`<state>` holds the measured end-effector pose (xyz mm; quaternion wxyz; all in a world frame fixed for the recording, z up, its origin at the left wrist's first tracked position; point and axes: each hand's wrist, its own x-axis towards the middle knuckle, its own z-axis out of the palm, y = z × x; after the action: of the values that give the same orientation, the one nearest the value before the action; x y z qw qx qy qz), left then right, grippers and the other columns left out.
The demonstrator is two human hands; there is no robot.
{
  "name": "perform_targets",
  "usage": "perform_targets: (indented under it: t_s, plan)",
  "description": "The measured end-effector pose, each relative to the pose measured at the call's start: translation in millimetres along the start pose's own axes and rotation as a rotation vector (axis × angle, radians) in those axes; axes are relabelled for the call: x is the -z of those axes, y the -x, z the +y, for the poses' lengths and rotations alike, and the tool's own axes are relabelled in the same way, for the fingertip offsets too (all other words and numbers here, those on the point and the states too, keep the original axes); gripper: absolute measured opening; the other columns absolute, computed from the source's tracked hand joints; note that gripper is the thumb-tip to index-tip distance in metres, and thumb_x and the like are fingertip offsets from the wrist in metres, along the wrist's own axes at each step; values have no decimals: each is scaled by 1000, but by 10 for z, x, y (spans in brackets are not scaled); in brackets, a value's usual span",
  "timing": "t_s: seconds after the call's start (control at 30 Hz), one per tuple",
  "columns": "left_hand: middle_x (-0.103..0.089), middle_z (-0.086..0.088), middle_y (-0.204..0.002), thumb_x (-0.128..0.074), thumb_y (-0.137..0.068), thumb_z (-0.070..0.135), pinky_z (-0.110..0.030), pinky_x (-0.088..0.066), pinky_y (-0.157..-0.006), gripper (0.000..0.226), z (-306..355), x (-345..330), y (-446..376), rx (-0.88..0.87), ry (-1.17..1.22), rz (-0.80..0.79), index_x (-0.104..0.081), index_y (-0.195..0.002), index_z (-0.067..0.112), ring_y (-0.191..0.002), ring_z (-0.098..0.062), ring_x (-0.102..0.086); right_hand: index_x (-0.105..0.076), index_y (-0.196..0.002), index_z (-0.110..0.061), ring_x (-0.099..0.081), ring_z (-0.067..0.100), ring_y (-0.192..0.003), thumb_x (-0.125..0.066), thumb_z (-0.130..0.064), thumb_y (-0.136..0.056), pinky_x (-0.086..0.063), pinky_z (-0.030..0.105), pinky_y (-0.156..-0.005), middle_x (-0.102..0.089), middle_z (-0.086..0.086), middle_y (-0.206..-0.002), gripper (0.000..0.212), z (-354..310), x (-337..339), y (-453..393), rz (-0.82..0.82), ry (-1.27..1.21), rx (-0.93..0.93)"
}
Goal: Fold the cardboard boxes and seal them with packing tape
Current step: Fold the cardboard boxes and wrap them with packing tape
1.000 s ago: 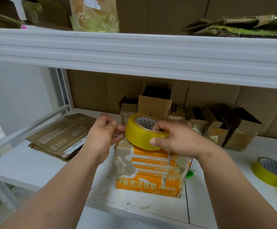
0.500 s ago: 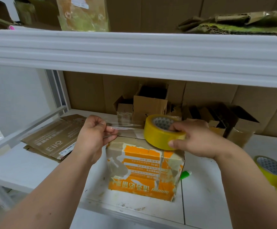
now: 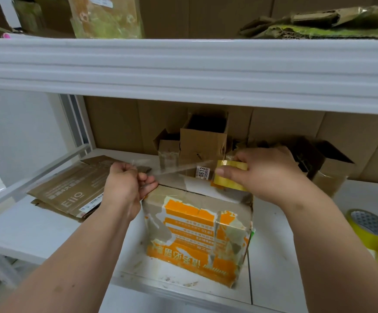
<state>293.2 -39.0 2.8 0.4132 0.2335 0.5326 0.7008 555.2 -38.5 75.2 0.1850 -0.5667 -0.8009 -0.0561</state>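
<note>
An orange and white printed cardboard box (image 3: pixel 198 238) stood on the white lower shelf (image 3: pixel 271 267), near its front edge, with its top flaps folded down and old torn tape visible across its front face. The right hand (image 3: pixel 267 170) was held above the far right corner of the box, fingers and thumb curled round a yellow roll of packing tape (image 3: pixel 229 176), which was gripped on edge. A clear strip of tape (image 3: pixel 179 167) ran from the roll leftward, stretched above the top of the box; whether it touched the box could not be determined. The left hand (image 3: pixel 127 184) was clenched at the box's far left corner and pinched the free end of the strip between thumb and fingers. Behind the box, against the cardboard-lined back of the shelf, stood several open brown boxes (image 3: pixel 202 141), one bearing a small white label printed 0613. To the left, a stack of flattened cardboard (image 3: pixel 70 192) lay flat on the shelf, well apart from the box being worked on. At the right edge of the view, a second yellow tape roll (image 3: pixel 371 229) lay on the shelf, partly cut off by the frame. The upper shelf (image 3: pixel 183 68) carried further crumpled cardboard and taped packaging.
</note>
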Motion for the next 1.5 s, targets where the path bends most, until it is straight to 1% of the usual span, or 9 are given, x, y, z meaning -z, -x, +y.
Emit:
perform_targets:
  t_s: [0.27,0.37,0.5,0.63,0.8,0.9,1.07,1.3,1.5]
  plan:
    - [-51,-8,-69,-36,-103,4,-32,-59,-57,20,-39,-7,-24,-39,-24,-2,-48,-95,17,-66,-21,-62,-64,-92,-32,-58,11,-86,-59,-50,-87,-46,33,-75,-64,-10,-87,19,227,-7,337,-211,-310,-38]
    - [-51,-8,-68,-35,-102,2,-32,-59,-57,20,-48,2,-52,-40,-40,-18,-49,-96,16,-60,-19,-63,-63,-81,-29,-55,9,-81,-68,-30,-84,-35,37,-86,-60,-10,-77,6,301,0,500,-279,-389,-46]
    - [-51,-10,-75,-33,-101,1,-35,-62,-61,24,-52,-14,-55,-63,-93,-24,-48,-94,17,-65,-22,-63,-58,-95,-37,-53,10,-100,-58,-49,-93,-19,46,-112,-59,-17,-92,12,274,-61,583,-169,-218,-77]
    - [-51,-7,-72,-32,-101,1,-31,-62,-63,24,-78,-48,10,-91,-88,-15,-45,-93,18,-62,-18,-61,-61,-107,-37,-49,13,-95,-51,-54,-94,-20,42,-105,-61,-12,-92,24,181,21,594,40,-196,-115]
    - [-50,-6,-73,-29,-99,-1,-33,-61,-69,24,-71,-61,83,-95,-79,-20,-44,-92,17,-60,-16,-59,-64,-91,-36,-45,13,-82,-54,-59,-91,-11,24,-84,-59,-14,-80,25,60,200,647,268,-203,-53]
    - [-47,-7,-75,-28,-96,-4,-35,-60,-73,27,-38,-65,105,-69,-60,-15,-45,-91,17,-62,-16,-52,-65,-87,-39,-47,13,-80,-46,-65,-83,-13,25,-81,-61,-14,-76,33,49,321,740,322,-157,-93]
    - [-45,-9,-76,-28,-95,-6,-34,-59,-72,25,18,-59,109,-22,-83,-71,-45,-105,10,-64,-18,-51,-73,-95,-29,-56,24,-87,-54,-58,-88,-38,39,-95,-65,-1,-83,36,100,367,779,165,-108,-299]
    - [-44,-8,-65,-28,-99,-3,-36,-58,-68,24,170,-31,0,156,-84,-174,-47,-103,13,-61,-18,-52,-67,-103,-36,-41,20,-86,-53,-62,-88,-35,42,-95,-54,-3,-95,34,150,316,625,-3,-15,-442]
    - [-39,-6,-64,-30,-103,0,-41,-57,-70,43,167,44,-67,243,8,-152,-38,-144,10,-58,-14,-45,-66,-100,-32,-59,25,-106,-57,-78,-76,-45,46,-99,-59,-7,-100,53,208,289,603,-95,-31,-468]
